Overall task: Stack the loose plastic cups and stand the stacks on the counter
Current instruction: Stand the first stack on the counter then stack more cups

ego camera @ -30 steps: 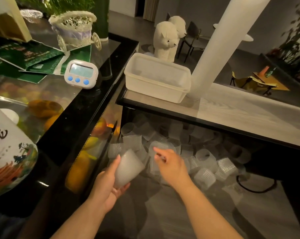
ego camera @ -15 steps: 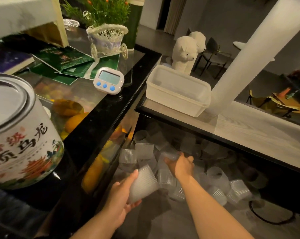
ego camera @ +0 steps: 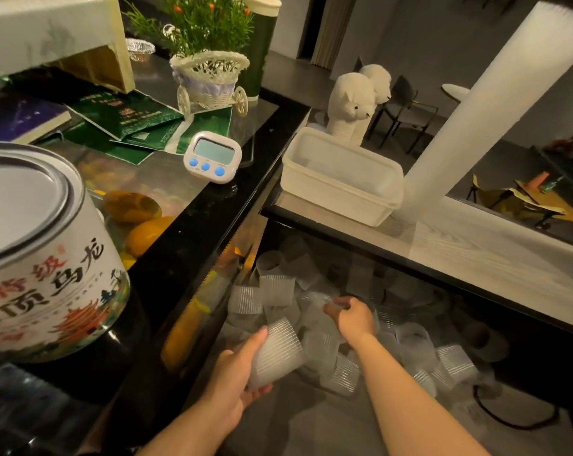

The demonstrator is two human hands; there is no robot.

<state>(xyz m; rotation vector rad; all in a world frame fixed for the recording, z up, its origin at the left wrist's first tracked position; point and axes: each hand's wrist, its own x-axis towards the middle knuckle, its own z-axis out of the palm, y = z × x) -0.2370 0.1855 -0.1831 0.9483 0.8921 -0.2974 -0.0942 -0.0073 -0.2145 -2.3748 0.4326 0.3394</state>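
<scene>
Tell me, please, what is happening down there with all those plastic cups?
A person is gathering loose cups from a heap on the floor under the counter. The left hand holds a ribbed cup, perhaps a small stack, on its side. The right hand reaches into the heap and pinches another cup. One very tall stack already stands on the counter beside a white tub.

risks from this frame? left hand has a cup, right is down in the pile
1. The left hand grips the ribbed cup side-on; thin plastic could deform and nest badly.
2. The right hand pinches a cup in a dim, tangled cup pile; neighbours could scatter.
3. The tall stack on the counter looks tip-prone if bumped.
</scene>
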